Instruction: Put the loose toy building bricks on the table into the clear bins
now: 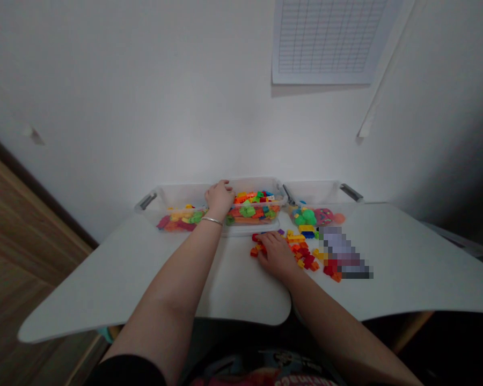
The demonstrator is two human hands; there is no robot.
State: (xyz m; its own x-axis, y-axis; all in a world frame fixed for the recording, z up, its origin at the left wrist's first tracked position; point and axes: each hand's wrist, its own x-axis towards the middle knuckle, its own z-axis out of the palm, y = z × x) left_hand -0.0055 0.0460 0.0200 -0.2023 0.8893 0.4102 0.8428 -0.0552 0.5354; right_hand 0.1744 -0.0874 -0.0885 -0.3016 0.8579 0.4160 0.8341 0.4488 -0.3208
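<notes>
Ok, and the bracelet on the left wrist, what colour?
Silvery, on the left wrist; best seen in the head view.

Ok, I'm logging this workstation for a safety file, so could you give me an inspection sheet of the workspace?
Surface: white table, rounded front corners.
Job's things: loose bricks on the table; middle bin holding more.
Clutter: left bin and right bin with colourful pieces; pixelated patch beside the bricks, contents unreadable.
Hands: left hand at the middle bin's left end; right hand over bricks on the table; grips unclear.
Cables: nothing seen for certain; pale strip on the wall, nature unclear.
Surroundings: pale wall, gridded sheet, wooden panelling at left.
</notes>
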